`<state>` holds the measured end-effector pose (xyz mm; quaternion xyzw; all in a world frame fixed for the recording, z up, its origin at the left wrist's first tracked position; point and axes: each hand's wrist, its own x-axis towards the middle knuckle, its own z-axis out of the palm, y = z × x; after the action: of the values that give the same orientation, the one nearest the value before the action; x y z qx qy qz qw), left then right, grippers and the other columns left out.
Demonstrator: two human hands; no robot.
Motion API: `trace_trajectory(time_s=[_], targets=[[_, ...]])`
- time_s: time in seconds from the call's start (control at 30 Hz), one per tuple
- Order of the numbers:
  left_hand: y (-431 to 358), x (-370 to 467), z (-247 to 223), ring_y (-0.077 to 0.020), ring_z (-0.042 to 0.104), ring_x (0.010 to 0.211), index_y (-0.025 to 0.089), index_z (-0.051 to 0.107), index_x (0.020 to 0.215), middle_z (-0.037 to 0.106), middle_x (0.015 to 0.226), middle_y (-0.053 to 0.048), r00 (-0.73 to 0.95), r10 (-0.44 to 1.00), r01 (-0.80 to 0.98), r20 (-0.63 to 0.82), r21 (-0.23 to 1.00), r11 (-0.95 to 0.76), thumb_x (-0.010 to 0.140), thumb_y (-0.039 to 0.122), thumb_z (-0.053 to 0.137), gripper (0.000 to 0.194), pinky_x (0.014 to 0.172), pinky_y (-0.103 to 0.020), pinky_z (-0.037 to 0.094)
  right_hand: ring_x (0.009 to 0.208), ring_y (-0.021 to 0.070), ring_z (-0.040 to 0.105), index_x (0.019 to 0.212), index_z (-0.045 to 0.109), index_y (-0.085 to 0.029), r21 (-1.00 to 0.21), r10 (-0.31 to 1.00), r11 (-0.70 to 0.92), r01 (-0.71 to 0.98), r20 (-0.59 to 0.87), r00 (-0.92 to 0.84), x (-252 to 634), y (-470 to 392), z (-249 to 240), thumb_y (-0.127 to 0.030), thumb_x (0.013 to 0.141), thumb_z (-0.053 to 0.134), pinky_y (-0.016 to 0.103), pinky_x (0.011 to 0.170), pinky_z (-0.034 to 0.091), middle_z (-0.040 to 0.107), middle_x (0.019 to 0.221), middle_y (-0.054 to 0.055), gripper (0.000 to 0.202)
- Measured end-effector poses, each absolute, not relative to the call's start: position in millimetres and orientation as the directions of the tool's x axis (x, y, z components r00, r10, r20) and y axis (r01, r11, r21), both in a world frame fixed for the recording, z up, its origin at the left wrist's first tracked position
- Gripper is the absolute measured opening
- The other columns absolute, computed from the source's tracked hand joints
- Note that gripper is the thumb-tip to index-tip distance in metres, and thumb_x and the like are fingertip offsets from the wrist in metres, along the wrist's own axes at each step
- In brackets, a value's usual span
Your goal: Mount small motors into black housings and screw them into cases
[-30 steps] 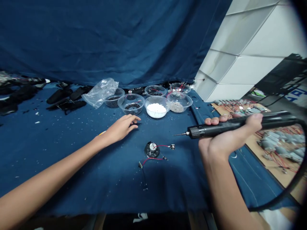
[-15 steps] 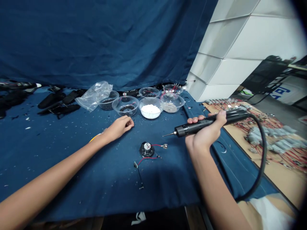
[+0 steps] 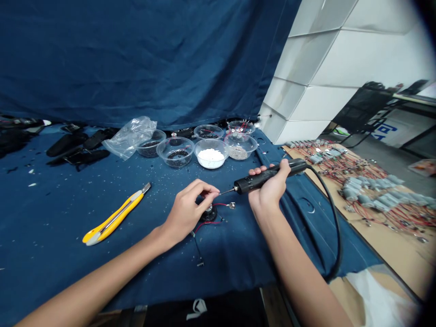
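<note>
My right hand is wrapped round a black corded electric screwdriver, its thin bit pointing left. At the tip of that bit, thumb and forefinger of my left hand are pinched together; whatever they hold is too small to make out. Just below the pinch lies a round black part with red wires, partly covered by my left hand. Small metal ends sit on its wires, and a thin dark wire runs toward the front of the table.
A yellow utility knife lies on the left. Behind stand clear bowls of small parts, one with white pieces, beside a plastic bag. Black casings lie back left. Grey motors with red wires cover a board on the right.
My left hand has moved right and forward to the bit's tip, uncovering the yellow knife. The screwdriver has shifted slightly left in the picture with my right hand.
</note>
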<state>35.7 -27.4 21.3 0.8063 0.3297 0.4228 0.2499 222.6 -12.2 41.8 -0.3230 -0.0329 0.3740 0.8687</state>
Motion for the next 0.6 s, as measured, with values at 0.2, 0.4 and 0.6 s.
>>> trace_trajectory(time_s=[0.2, 0.4, 0.6], targets=[[-32.3, 35.1, 15.4, -0.0132, 0.06, 0.084, 0.018, 0.064, 0.093, 0.064, 0.089, -0.002, 0.388, 0.706, 0.299, 0.593, 0.644, -0.704, 0.09, 0.019, 0.058, 0.007, 0.076, -0.026, 0.049, 0.047, 0.0082, 0.047, 0.08, 0.04, -0.021, -0.591, 0.683, 0.5, -0.633, -0.181, 0.708, 216.1, -12.2, 39.2, -0.047, 0.088, 0.053, 0.018, 0.044, 0.047, 0.043, 0.059, -0.007, 0.03], [-33.7, 34.1, 11.4, -0.013, 0.06, 0.086, 0.018, 0.065, 0.095, 0.064, 0.09, -0.003, 0.363, 0.704, 0.285, 0.611, 0.646, -0.708, 0.09, 0.016, 0.058, 0.009, 0.078, -0.026, 0.049, 0.047, 0.0083, 0.047, 0.079, 0.04, -0.021, -0.573, 0.689, 0.481, -0.664, -0.221, 0.69, 215.3, -10.6, 37.6, -0.045, 0.09, 0.053, 0.019, 0.043, 0.047, 0.044, 0.059, -0.007, 0.03], [-35.5, 35.3, 9.1, -0.0136, 0.06, 0.085, 0.018, 0.062, 0.092, 0.063, 0.089, -0.003, 0.341, 0.703, 0.308, 0.624, 0.633, -0.71, 0.09, 0.016, 0.058, 0.005, 0.076, -0.028, 0.048, 0.047, 0.0081, 0.047, 0.078, 0.04, -0.02, -0.557, 0.688, 0.463, -0.69, -0.266, 0.676, 213.0, -8.5, 36.6, -0.044, 0.09, 0.054, 0.019, 0.043, 0.047, 0.044, 0.059, -0.007, 0.03]])
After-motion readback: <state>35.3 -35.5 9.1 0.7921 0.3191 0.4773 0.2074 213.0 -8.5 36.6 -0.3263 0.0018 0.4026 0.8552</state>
